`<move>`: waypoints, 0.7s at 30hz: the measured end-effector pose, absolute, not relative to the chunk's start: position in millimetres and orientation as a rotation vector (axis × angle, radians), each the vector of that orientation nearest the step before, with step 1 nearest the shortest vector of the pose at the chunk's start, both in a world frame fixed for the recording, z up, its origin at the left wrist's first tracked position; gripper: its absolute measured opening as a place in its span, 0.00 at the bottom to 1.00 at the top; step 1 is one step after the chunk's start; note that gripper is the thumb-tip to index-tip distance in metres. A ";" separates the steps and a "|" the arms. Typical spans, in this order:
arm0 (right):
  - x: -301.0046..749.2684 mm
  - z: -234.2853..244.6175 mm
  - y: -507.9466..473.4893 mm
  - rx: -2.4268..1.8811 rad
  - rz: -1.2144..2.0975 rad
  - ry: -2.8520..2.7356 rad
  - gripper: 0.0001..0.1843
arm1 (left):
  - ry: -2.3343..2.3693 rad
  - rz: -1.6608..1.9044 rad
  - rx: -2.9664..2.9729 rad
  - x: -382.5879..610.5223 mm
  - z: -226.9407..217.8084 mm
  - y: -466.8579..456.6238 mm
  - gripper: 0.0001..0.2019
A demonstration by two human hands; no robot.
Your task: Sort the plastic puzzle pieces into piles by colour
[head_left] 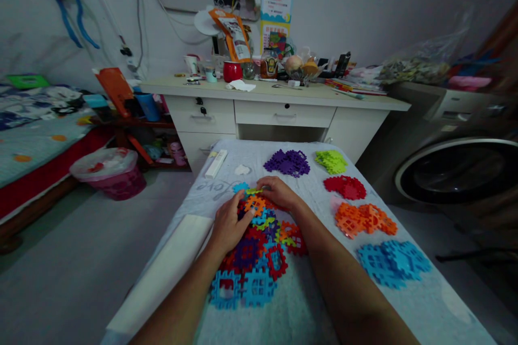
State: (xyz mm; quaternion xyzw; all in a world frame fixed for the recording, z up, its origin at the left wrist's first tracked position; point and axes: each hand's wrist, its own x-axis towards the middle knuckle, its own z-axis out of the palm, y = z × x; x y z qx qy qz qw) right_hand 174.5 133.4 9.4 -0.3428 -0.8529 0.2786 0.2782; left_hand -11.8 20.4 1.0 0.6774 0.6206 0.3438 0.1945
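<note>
A mixed pile of plastic interlocking building pieces [246, 250] lies on the cloth-covered table, in red, blue, purple, orange and yellow-green. My left hand [231, 222] rests against the pile's left side, thumb spread away from the fingers, near an orange piece [256, 205]. At the far end of the pile, my right hand [279, 193] has its fingers bent onto a yellow-green piece [254, 191]; the fingertips are partly hidden. Just beyond the left fingertips is a light blue piece [240, 187]. Two blue square pieces [259, 287] sit at the pile's near edge.
Sorted piles run along the back and right: purple [287, 163], yellow-green [331, 161], red [345, 187], orange [364, 219] and blue [392, 262]. A long white strip [162, 275] lies along the left edge. Behind stands a cluttered desk [259, 92]; a washing machine [453, 145] is at right.
</note>
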 end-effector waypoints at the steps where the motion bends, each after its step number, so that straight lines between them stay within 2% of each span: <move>1: 176.4 9.1 135.2 -0.944 0.769 -2.242 0.09 | 1.742 0.962 1.887 -11.7 1.2 20.1 0.30; 5: 192.6 10.1 146.4 -1.113 0.836 -2.019 0.07 | 1.748 0.959 1.880 -11.6 1.6 19.6 0.29; 10: 224.9 19.4 154.7 -1.280 0.879 -1.794 0.16 | 1.741 0.963 1.894 -11.7 2.0 20.2 0.26; 14: 245.9 27.5 150.8 -1.451 0.911 -1.909 0.15 | 1.747 0.950 1.909 -11.3 3.3 20.1 0.25; 18: 257.9 33.3 147.7 -1.621 0.710 -2.127 0.15 | 1.763 0.944 1.903 -11.0 2.8 20.3 0.25; 21: 263.2 36.7 146.6 -1.679 0.575 -2.252 0.19 | 1.756 0.957 1.903 -11.2 1.6 20.8 0.24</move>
